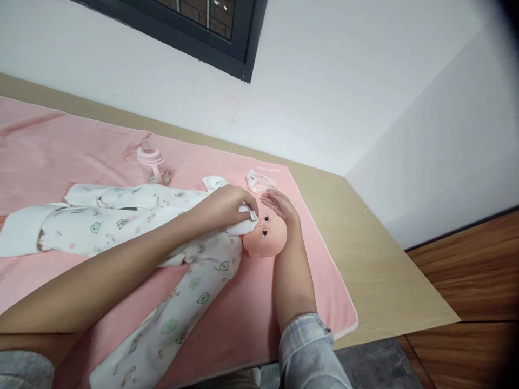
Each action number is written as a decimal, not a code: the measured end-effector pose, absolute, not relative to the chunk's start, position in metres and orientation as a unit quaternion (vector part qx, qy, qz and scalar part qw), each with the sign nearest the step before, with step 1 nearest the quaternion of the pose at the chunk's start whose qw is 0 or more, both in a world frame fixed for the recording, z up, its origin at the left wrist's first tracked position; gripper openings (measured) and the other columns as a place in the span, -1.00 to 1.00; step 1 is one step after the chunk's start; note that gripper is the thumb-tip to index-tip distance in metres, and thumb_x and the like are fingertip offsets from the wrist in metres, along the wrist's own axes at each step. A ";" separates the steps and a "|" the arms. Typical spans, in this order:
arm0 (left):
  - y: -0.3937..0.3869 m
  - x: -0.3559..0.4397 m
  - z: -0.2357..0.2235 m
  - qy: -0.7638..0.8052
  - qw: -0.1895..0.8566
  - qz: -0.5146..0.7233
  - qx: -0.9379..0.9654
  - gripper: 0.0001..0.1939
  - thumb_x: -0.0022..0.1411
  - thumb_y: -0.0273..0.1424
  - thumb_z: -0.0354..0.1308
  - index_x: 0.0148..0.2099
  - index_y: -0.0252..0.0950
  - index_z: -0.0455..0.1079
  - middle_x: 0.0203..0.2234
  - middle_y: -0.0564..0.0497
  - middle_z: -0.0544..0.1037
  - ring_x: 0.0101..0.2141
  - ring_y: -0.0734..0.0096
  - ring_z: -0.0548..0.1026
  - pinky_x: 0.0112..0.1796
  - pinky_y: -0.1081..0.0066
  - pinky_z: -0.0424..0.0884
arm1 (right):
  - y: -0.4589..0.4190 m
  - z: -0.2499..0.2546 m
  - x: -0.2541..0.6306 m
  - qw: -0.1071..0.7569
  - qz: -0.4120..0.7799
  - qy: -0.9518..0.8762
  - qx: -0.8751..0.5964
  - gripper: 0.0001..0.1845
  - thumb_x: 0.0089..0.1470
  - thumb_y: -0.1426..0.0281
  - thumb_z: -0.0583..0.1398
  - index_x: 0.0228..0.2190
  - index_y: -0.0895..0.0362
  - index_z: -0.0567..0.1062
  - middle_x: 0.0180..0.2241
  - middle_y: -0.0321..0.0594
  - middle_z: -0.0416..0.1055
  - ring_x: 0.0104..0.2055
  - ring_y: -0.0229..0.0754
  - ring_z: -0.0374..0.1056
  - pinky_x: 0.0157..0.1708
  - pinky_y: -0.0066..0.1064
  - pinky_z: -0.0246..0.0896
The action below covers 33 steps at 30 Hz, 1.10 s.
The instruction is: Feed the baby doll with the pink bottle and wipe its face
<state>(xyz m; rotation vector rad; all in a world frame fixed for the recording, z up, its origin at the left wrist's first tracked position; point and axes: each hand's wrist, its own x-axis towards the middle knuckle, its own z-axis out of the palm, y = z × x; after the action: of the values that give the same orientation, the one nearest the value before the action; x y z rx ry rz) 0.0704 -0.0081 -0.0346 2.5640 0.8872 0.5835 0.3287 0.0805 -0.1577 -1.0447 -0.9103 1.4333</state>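
Observation:
A baby doll [265, 237] lies on its back, its head to the right, in a white sleepsuit [121, 216] printed with small green animals. My left hand [233, 204] pinches a folded white cloth [243, 222] at the doll's mouth and chin, so that part of its face is covered. My right hand [281, 204] rests around the far side and crown of the doll's head, fingers stretched out and holding nothing. Just beyond those fingertips lies a crumpled clear plastic packet [259, 181].
A pink baby bottle [152, 162] with a handle stands beyond the doll's body. Under everything is a pink blanket [316, 281] on a wooden table [365, 270]. A white wall [308, 97] with a dark window frame [243, 54] borders the far side; wood panels [474, 270] are at right.

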 end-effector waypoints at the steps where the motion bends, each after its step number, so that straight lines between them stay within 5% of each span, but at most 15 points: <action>1: -0.008 0.070 -0.035 0.314 0.183 0.210 0.908 -0.74 0.11 -0.49 0.08 -0.26 -0.19 0.59 -0.36 0.12 0.63 -0.36 0.33 0.52 -0.34 0.43 0.29 | 0.081 -0.157 0.329 0.544 0.604 -0.383 -0.439 -0.90 0.09 0.47 0.24 -0.29 0.16 0.44 -0.32 -0.16 0.56 -0.18 -0.20 0.53 0.12 -0.25 0.37; 9: -0.001 0.067 -0.039 0.328 0.184 0.238 0.895 -0.76 0.15 -0.38 0.13 -0.14 -0.20 0.54 -0.24 0.06 0.61 -0.21 0.24 0.52 -0.21 0.39 0.34 | 0.075 -0.154 0.328 0.540 0.607 -0.388 -0.435 -0.84 0.07 0.45 0.27 -0.25 0.15 0.45 -0.28 -0.16 0.56 -0.20 -0.22 0.53 0.10 -0.27 0.38; 16: 0.004 0.051 -0.024 0.362 0.196 0.293 0.863 -0.46 0.13 -0.32 0.21 0.16 -0.26 0.27 -0.19 0.00 0.52 -0.18 0.22 0.50 -0.18 0.38 0.35 | 0.055 -0.096 0.335 0.556 0.542 -0.476 -0.413 -0.78 0.06 0.35 0.29 -0.20 0.06 0.50 -0.11 -0.25 0.52 -0.09 -0.23 0.47 0.03 -0.32 0.39; 24: 0.004 0.035 -0.011 0.368 0.208 0.303 0.854 -0.48 0.12 -0.32 0.22 0.14 -0.22 0.28 -0.24 -0.01 0.55 -0.17 0.16 0.52 -0.20 0.34 0.36 | -0.011 0.002 0.274 0.422 0.382 -0.741 -0.357 -0.67 0.01 0.35 0.33 -0.13 0.02 0.52 0.03 -0.24 0.43 0.14 -0.14 0.33 0.18 -0.20 0.22; 33: 0.002 0.026 -0.006 0.366 0.217 0.323 0.845 -0.43 0.22 -0.43 0.14 0.26 -0.23 0.12 -0.20 0.01 0.61 -0.12 0.21 0.53 -0.15 0.35 0.34 | -0.020 0.005 0.233 0.363 0.248 -0.805 -0.398 -0.72 0.03 0.33 0.28 -0.16 -0.02 0.52 -0.03 -0.26 0.42 0.10 -0.13 0.29 0.21 -0.12 0.11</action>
<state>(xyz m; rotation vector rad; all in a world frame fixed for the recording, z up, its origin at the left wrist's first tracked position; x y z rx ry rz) 0.0263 0.0017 -0.0055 2.3424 1.0147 0.8936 0.2329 -0.0201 0.0050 -1.0260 -2.0730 0.6389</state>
